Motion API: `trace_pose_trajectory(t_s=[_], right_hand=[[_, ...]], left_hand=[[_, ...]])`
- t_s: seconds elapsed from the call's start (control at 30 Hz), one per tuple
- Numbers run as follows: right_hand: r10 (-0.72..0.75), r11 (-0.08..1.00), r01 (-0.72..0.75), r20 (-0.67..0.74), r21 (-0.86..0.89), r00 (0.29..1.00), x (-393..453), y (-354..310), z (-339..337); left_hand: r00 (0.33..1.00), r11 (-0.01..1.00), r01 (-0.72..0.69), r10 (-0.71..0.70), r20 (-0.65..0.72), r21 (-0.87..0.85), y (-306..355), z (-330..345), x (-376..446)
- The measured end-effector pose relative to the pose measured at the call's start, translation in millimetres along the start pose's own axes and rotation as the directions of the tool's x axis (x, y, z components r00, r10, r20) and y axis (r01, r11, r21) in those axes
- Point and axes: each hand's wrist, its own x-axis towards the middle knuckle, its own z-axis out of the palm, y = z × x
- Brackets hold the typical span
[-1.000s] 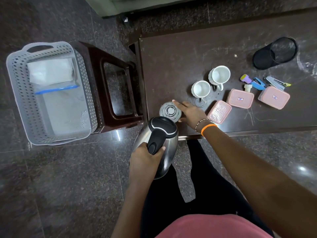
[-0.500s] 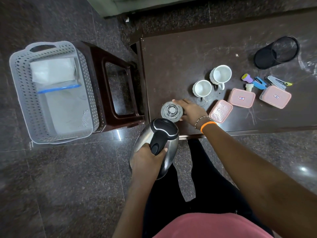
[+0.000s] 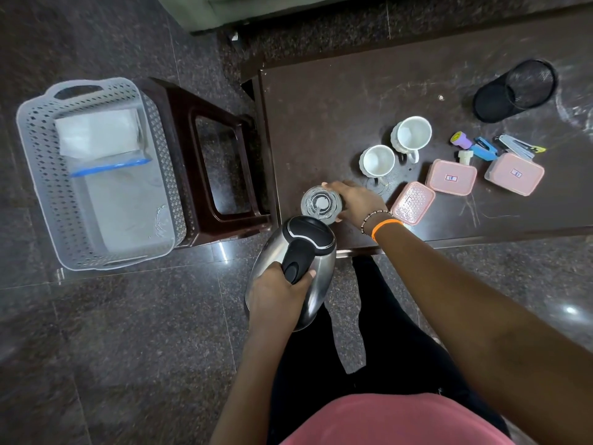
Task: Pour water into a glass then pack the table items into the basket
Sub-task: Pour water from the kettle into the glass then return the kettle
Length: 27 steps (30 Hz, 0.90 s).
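Glass (image 3: pixel 321 204) inside right hand (image 3: pixel 354 200) grip

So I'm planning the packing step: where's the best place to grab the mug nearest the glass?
Judging by its pose, take the near white mug by its handle, which sticks out toward the table's near edge, so come from that side. It stands upright and open, with the second mug close behind, leaving less room there.
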Motion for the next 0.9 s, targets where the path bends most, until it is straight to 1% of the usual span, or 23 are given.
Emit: trace_pose_trajectory(t_s=[0.33,0.7,0.9], right_hand=[[0.035,0.999,-0.035,0.003,-0.008,0.999,-2,-1,0],[0.056,0.997,-0.056,0.002,-0.047,0.998,-3,-4,-2],[0.065,0.996,-0.065,0.003,-0.069,0.998,-4,-5,-2]], left_hand=[[0.999,0.999,0.052,-0.052,-0.012,-0.006,1,1,-3],[0.998,0.997,0.064,-0.063,-0.02,0.041,8,0,-3],[0.997,0.996,0.082,-0.081,-0.003,0.048,12,0,-4]])
